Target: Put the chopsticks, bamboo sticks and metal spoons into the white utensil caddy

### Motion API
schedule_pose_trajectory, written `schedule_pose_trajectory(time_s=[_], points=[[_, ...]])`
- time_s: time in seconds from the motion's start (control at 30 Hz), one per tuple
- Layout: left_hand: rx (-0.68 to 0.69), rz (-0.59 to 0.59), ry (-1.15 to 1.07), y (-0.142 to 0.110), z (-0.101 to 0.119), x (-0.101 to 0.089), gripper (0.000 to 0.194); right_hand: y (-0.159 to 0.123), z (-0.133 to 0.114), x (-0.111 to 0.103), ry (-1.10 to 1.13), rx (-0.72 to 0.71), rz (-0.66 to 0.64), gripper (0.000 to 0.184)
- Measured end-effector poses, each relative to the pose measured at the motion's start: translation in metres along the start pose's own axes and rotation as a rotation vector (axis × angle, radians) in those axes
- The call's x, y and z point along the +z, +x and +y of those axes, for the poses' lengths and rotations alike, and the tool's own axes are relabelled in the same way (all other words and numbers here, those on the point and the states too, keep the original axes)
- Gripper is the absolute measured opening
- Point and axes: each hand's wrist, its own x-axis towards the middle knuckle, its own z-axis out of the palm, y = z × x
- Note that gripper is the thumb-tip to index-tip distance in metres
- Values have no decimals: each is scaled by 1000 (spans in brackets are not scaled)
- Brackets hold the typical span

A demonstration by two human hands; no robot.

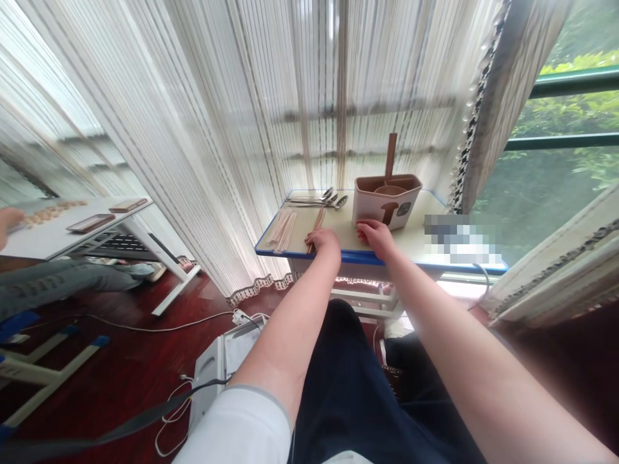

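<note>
Striped sheer curtains (193,96) hang at twelve o'clock behind our cream, blue-edged table (416,240). A tall brown piece (391,154) rises from the white-and-brown plastic caddy (365,206) at twelve o'clock on it; shiny metal spoons (329,197) at ten and pale wooden sticks (283,231) at nine lie outside. Our left hand (325,241) touches the reddish-brown sticks (318,220) between pale sticks and caddy; its grip is unclear. Our right hand (377,237) curls before the caddy, contents untellable. The caddy's depths are hidden, and three o'clock is pixelated.
</note>
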Motion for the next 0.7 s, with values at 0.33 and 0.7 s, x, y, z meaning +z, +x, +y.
schedule_pose_trajectory(time_s=[0.33, 0.7], points=[[13, -24, -24, -2, -1, -2, 41, 2, -1, 1, 13, 2, 24, 23], [25, -12, -20, 0, 0, 1, 42, 3, 2, 2, 10, -1, 43, 20]])
